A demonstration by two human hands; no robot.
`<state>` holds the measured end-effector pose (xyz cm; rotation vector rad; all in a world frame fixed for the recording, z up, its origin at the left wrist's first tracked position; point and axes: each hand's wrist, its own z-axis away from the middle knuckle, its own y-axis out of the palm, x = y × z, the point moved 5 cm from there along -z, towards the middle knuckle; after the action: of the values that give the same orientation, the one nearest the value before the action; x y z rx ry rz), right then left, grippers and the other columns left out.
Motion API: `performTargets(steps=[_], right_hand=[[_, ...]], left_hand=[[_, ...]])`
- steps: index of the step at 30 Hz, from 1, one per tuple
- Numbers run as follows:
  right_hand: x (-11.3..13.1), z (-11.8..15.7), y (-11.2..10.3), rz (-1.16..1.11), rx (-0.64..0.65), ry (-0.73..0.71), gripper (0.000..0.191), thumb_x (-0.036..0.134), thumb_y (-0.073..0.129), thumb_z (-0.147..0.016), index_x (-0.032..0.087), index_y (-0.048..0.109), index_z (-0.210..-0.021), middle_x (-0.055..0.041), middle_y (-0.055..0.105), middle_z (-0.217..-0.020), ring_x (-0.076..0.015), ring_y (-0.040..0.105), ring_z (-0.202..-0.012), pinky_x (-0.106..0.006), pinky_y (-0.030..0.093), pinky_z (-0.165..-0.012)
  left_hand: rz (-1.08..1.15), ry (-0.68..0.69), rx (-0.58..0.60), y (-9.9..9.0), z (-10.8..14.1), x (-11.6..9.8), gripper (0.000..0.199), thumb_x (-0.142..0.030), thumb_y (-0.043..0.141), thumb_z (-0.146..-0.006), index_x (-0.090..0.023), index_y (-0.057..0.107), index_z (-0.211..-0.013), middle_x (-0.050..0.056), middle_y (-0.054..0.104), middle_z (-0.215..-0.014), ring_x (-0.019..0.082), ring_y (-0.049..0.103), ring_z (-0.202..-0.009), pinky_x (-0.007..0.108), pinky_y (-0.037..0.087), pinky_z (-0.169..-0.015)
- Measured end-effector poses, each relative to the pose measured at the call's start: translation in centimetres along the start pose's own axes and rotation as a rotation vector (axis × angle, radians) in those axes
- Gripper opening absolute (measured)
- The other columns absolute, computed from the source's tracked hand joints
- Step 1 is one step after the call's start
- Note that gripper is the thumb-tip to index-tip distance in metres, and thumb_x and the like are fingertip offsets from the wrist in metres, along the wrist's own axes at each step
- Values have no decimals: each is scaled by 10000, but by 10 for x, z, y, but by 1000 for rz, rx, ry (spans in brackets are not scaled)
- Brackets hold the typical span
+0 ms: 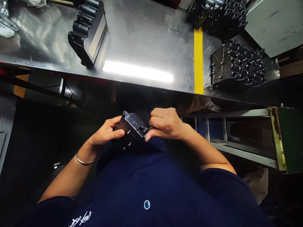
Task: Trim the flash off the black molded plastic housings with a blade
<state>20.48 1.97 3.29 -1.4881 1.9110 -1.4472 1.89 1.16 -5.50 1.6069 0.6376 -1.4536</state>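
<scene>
Close to my body, my left hand (pixel 109 130) grips a black moulded plastic part (pixel 135 122) by its left side, thumb on the near face. Small shiny pins or screws stick out of that face. At the part's right end is my right hand (pixel 164 123), its fingers curled tight around a thin dark tool (pixel 148 128). The tool's tip meets the part's edge or lies very near it. Most of the tool is hidden in my fist, so its exact kind does not show.
A ribbed black moulded part (pixel 88 31) stands on the metal bench (pixel 142 47). Beyond a yellow tape strip (pixel 198 63) are stacked black parts (pixel 217 15) and a group of similar parts (pixel 239 64) with many projections. A metal frame (pixel 243 154) stands at the right below the bench.
</scene>
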Motion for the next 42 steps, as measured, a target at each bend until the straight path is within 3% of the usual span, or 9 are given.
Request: performTargets(steps=[5,10,17,22,30,35,39,42], right_hand=[[-2,-2,3,10,26,24,571,676,434,-889,170,525,-641,25,394,-608,-96,357,-560,-253,194,-504],[0,-1,8,9,90,6,573,617,394,-942,178,479,-584,23,368,-580,-102,354,-554,-261,198,-513],[-3,1,7,25,3,69,568,630,407,-930,165,525,-625,14,421,-603,-97,370,-560,-245,221,-506],[-4,3,11,14,71,112,587,639,380,-934,174,498,-597,20,392,-585,-96,353,-542,-252,209,-502],[-8,4,19,-177,137,169,534,597,388,-954,186,443,-616,28,422,-563,-85,364,-509,-237,232,-491],[-8,14,24,-531,239,172,559,598,426,-941,197,346,-560,55,346,-513,-63,316,-464,-230,233,-473],[-17,19,21,-739,49,387,497,636,579,-838,163,550,-687,46,481,-554,-51,392,-474,-199,306,-474],[-15,20,33,-744,141,587,427,546,713,-761,134,637,-843,33,567,-625,-58,449,-512,-192,337,-486]], left_hand=[[90,-114,26,2,2,5,412,-443,749,-747,-186,740,-1069,80,740,-861,197,659,-694,257,506,-611],[172,-173,-2,5,2,7,381,-443,762,-729,-167,752,-992,70,718,-777,170,622,-611,237,482,-538],[208,-141,-15,10,-2,7,351,-433,747,-742,-166,758,-969,63,703,-746,159,609,-615,223,476,-534],[219,-147,-19,10,-1,8,340,-420,740,-757,-174,754,-990,53,691,-739,152,606,-619,213,475,-538],[187,-154,-37,9,-1,12,362,-427,729,-767,-173,747,-1024,75,725,-818,168,636,-670,220,499,-569],[40,-112,-30,1,-1,5,398,-435,750,-746,-158,750,-1031,82,730,-826,189,661,-693,241,524,-592],[-185,-101,-7,-6,-6,-10,395,-377,771,-734,-184,745,-1077,75,749,-917,225,692,-810,266,550,-685],[-411,-86,94,1,-11,-16,453,-375,786,-718,-207,723,-1134,72,754,-1007,249,702,-868,320,556,-789]])
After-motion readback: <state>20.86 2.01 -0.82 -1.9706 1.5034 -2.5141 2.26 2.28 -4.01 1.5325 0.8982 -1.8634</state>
